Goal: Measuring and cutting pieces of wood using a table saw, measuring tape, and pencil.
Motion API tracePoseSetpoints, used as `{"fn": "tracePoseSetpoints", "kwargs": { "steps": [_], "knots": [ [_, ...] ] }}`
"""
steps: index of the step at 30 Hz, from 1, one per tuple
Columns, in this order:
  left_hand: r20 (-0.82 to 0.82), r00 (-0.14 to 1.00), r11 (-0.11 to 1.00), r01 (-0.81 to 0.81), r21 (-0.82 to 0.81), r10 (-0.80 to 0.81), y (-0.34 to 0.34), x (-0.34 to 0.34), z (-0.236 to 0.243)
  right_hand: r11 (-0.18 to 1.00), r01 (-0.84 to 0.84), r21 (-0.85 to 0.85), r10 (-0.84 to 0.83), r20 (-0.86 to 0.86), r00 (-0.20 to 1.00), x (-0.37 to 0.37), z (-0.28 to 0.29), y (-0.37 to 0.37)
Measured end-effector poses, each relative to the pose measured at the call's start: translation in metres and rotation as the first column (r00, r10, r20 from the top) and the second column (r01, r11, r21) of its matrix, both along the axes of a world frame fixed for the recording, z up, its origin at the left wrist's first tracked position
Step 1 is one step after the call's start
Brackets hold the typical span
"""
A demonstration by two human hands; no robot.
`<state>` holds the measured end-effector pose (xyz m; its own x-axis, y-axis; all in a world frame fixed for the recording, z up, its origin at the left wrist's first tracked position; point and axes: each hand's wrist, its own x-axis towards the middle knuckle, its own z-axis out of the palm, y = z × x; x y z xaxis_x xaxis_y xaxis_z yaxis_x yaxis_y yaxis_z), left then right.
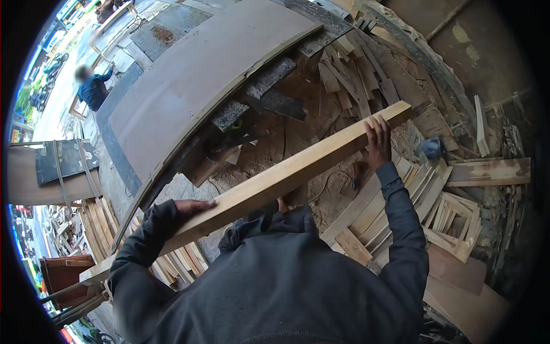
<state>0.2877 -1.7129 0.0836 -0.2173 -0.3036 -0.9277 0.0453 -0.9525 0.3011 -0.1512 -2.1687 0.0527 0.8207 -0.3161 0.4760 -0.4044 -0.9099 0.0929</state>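
A long, pale wooden beam (286,173) with a squared section slants across in front of my body, its right end higher in the picture and farther away. My right hand (378,140) grips it close to that far end, fingers curled over the top face. Nearer the other end, my left hand (193,207) is closed on the beam, with the thumb side lying along its upper edge. Part of the beam passes behind my left sleeve, and its left end (91,275) shows beyond the arm. The undersides of both grips are hidden.
A broad workbench (212,63) with a flat sheet top stands ahead. Wood offcuts (349,69) pile beyond it to the right. Stacked boards (372,218) and wooden frames (455,221) lie at my right, near a dark bucket (431,147). Another person (94,89) is at the far left.
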Motion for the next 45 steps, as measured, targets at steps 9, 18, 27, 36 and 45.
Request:
{"fn": "tracePoseSetpoints", "kwargs": {
  "steps": [9,18,27,36,45],
  "knots": [
    [0.165,0.979,0.993,0.122,0.001,-0.12,-0.208,0.053,0.013,0.997,-0.058,-0.052,0.06,0.04,0.997,0.087,0.007,-0.238],
    [0.311,0.948,0.956,0.031,-0.291,0.064,-0.358,0.176,-0.016,0.958,-0.095,-0.272,0.123,0.087,0.989,0.236,-0.019,-0.431],
    [0.512,0.859,0.996,0.041,-0.081,0.006,-0.505,0.257,-0.062,0.983,-0.052,-0.173,0.049,-0.024,0.999,0.348,-0.055,-0.57],
    [0.575,0.818,1.0,0.014,0.006,-0.015,-0.574,0.253,-0.105,0.968,-0.137,-0.21,0.056,-0.349,0.935,0.399,-0.096,-0.654],
    [0.957,-0.137,0.967,0.041,-0.253,0.257,-0.576,0.144,-0.118,0.952,-0.305,0.034,0.302,-0.283,0.91,0.422,-0.095,-0.699]
  ]
}}
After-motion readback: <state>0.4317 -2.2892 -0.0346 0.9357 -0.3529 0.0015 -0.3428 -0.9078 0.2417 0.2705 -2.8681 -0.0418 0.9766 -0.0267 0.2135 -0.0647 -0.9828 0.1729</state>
